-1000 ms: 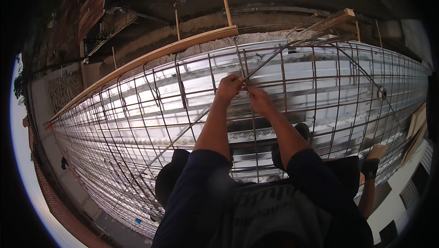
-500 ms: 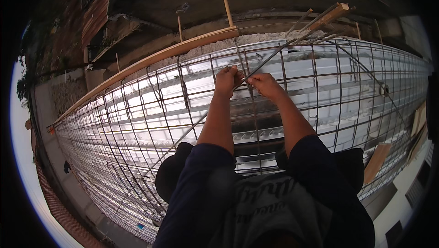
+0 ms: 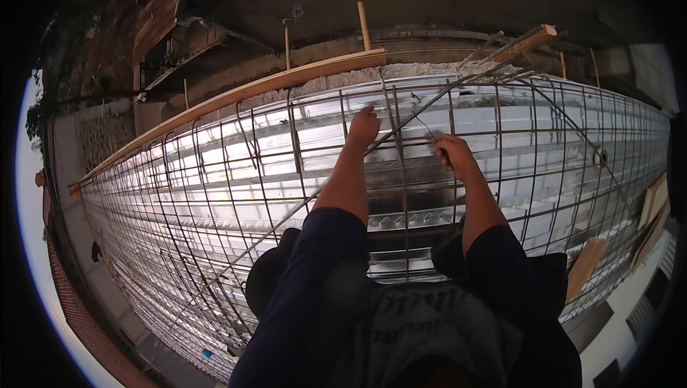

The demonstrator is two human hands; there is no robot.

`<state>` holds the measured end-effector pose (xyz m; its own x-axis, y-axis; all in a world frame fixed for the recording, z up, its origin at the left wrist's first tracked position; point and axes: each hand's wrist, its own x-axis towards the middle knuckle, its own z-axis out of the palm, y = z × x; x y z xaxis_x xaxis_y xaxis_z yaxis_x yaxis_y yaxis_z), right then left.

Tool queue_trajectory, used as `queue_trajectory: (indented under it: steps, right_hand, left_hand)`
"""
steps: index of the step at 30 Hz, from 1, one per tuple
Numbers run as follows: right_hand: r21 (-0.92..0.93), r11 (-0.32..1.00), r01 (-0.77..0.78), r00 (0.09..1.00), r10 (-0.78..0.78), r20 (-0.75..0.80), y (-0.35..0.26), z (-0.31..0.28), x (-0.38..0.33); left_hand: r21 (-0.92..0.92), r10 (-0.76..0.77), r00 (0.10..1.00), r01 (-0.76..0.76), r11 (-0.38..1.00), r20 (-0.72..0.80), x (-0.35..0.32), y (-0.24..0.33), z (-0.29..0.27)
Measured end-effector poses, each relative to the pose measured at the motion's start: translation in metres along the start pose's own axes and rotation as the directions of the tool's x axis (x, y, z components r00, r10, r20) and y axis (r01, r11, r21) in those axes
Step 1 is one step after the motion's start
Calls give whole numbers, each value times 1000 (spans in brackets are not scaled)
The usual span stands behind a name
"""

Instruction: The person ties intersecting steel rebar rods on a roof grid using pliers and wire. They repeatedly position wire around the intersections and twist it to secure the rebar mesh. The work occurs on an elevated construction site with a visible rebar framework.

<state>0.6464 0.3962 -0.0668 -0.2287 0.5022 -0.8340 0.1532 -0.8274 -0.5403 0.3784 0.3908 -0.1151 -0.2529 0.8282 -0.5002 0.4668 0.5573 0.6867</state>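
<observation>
A grid of steel reinforcing bars (image 3: 403, 209) lies over pale ribbed metal sheeting (image 3: 325, 170) before me. My left hand (image 3: 364, 127) rests at the grid's far part, beside a bar crossing, its fingers curled; what they grip, if anything, is hidden. A thin tie wire (image 3: 425, 125) runs from near the far crossing to my right hand (image 3: 455, 155). That hand is closed around the wire's near end, above the grid. One long diagonal rod (image 3: 300, 204) crosses over the bars and passes between my hands.
A wooden board (image 3: 250, 89) edges the far side, beside rough concrete, with upright wooden stakes (image 3: 363, 26) behind. A timber piece (image 3: 526, 44) juts out at the far right. Loose planks (image 3: 587, 268) lie at the near right. Bars bend upward at the grid's left.
My right hand has drawn away from the crossing, toward me and to the right, with the wire stretched out. My left hand stays near the crossing. The view has shifted slightly.
</observation>
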Motion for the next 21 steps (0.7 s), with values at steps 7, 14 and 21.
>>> queue_trajectory:
  steps: [7, 14, 21]
  right_hand:
    - [-120, 993, 16, 998, -24, -62, 46, -28, -23]
    - [-322, 939, 125, 972, -181, -150, 38, -21, -7]
    - [-476, 869, 135, 974, -204, -96, 26, -11, 14]
  left_hand:
    - [179, -134, 970, 97, 979, 204, 37, 13, 37]
    - [-248, -36, 991, 67, 966, 127, 20, -16, 45]
    - [321, -278, 956, 235, 918, 96, -32, -35, 3]
